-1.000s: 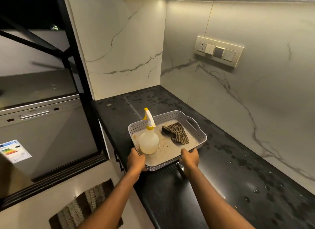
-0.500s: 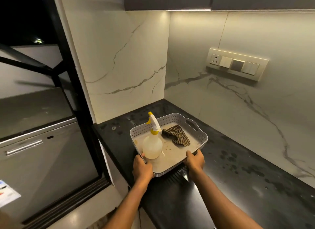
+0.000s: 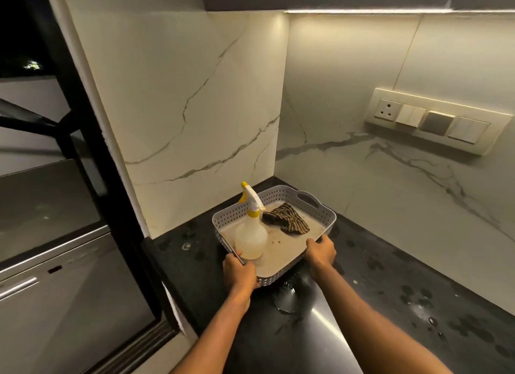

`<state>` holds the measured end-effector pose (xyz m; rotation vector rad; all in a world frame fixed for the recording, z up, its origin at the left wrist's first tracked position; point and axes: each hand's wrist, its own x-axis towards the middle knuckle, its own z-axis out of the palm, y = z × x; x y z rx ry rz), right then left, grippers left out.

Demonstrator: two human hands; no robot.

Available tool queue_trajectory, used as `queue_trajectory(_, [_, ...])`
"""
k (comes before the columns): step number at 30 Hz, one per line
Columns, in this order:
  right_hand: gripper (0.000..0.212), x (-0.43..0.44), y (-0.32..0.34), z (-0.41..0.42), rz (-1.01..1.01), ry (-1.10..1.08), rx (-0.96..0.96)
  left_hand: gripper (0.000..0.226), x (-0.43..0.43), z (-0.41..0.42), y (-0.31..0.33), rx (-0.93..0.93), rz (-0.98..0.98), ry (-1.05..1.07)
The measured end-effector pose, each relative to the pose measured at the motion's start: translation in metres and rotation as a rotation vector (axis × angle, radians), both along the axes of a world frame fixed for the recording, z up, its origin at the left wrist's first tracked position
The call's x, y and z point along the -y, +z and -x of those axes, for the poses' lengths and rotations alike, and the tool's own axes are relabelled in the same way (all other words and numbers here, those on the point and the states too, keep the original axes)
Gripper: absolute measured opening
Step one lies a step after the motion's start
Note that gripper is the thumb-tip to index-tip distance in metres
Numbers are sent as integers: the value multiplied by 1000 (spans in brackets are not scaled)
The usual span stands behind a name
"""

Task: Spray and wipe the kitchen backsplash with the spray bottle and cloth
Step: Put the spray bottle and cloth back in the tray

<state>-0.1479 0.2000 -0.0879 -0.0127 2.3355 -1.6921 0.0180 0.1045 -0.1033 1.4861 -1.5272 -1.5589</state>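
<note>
- The black surface (image 3: 362, 304) runs into a corner, and the marble backsplash (image 3: 362, 184) rises behind it on two sides.
- A switch panel (image 3: 434, 120) is mounted on the right wall, well apart from the tray, and a light strip (image 3: 362, 11) shines above it.
- Wet spots lie on the surface, and a small puddle (image 3: 287, 297) is just beside the near edge of the tray.
- A steel appliance (image 3: 69, 304) stands to the left, behind a black frame (image 3: 83, 156).
- The grey perforated tray (image 3: 309, 199) stands in front of the corner, between the person and the backsplash.
- It seems to rest on the surface, but the near edge is partly hidden, so this is not sure.
- Count: one tray, one spray bottle, one cloth, two hands, two marble wall sides, and one panel with one socket and three plates.
- The left hand (image 3: 239, 273) grips the near left corner of the tray, with the fingers curled around the rim.
- The right hand (image 3: 320, 252) holds the near right edge, with the thumb over the rim.
- The spray bottle (image 3: 250, 240) stands upright in the left part of the tray, so its long axis is vertical.
- Its head, with the yellow tip, points away from the person and to the left, toward the left wall.
- The striped cloth (image 3: 287, 220) lies crumpled in the far part of the tray, just right of the bottle neck.
- Its long side runs from left to right.
</note>
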Motion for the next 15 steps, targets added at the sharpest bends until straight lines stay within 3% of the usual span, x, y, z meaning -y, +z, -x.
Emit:
queue_trajectory(9, [33,69,-5,72,-18,-24,-34,39,49,66,12,-156,-71,23])
queue_trajectory(15, [35,96,-9,96,-25,7,-37,36,68,83,12,-141,-85,6])
